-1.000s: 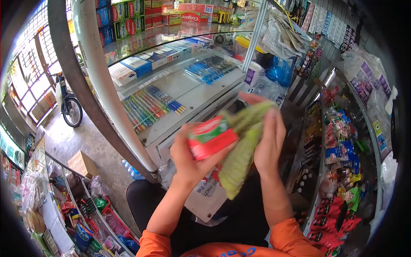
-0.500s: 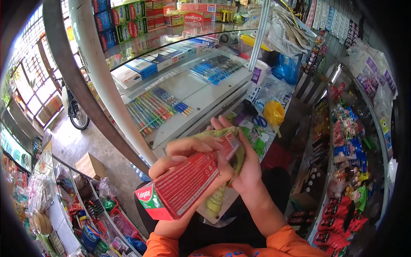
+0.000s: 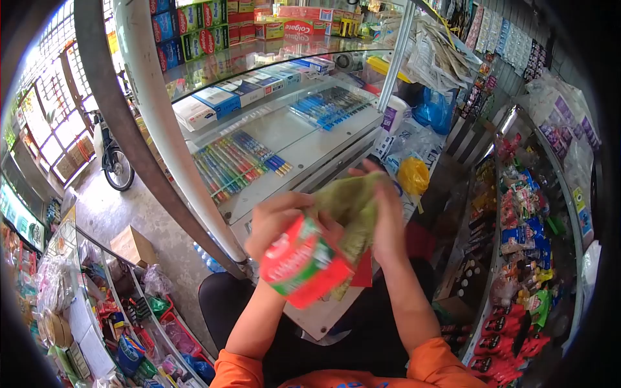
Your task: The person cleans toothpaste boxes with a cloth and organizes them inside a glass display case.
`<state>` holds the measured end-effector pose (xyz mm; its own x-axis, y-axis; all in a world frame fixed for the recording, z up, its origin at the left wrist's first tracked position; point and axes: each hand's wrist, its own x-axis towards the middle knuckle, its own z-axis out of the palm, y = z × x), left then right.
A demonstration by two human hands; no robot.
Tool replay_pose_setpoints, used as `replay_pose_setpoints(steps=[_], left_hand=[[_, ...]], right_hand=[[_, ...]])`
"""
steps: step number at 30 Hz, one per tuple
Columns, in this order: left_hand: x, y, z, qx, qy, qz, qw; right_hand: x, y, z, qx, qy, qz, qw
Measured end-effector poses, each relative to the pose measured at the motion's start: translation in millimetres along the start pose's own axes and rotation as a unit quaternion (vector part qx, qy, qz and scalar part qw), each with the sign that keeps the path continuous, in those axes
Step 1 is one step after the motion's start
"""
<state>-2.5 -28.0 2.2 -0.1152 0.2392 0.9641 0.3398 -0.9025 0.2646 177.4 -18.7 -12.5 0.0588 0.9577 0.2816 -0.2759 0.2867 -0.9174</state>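
A red and green Colgate box [image 3: 304, 262], blurred by motion, is tilted in front of my body with one end towards the camera. My left hand [image 3: 275, 223] grips its upper side, fingers wrapped round it. An olive-green cloth [image 3: 352, 207] hangs behind and to the right of the box. My right hand [image 3: 388, 223] holds this cloth against the palm, its fingers smeared by motion. Below the cloth, part of a red surface shows, and under it the corner of a pale board [image 3: 323, 317] above my lap.
A glass case [image 3: 323, 149] with rows of pens stands ahead, under a glass shelf of toothpaste boxes [image 3: 207, 39]. A white post [image 3: 162, 116] rises at the left. Snack packets [image 3: 517, 220] fill the right rack. A yellow bag [image 3: 413, 176] lies near my right hand.
The box has turned so its end faces the camera more, and moved up and right. The cloth now stands bunched up higher between my hands. The view has shifted slightly.
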Motion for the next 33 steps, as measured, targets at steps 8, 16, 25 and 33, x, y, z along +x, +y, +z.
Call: replay_pose_setpoints(steps=[8, 16, 25, 33], left_hand=[[4.7, 18.0, 10.1, -0.121, -0.001, -0.203, 0.972], [14.1, 33.9, 9.5, -0.228, -0.037, -0.250, 0.940], [19.9, 33.7, -2.3, -0.171, -0.053, -0.202, 0.963], [30.9, 32.4, -17.0, -0.143, -0.072, -0.194, 0.968]], right_hand=[[-26.5, 0.7, -1.7, -0.429, -0.165, -0.268, 0.847], [-7.7, -18.0, -7.1, -0.420, 0.068, -0.336, 0.840], [171.3, -124.2, 14.0, -0.584, 0.161, -0.344, 0.718], [316.7, -130.2, 72.2, -0.594, -0.056, -0.161, 0.786]])
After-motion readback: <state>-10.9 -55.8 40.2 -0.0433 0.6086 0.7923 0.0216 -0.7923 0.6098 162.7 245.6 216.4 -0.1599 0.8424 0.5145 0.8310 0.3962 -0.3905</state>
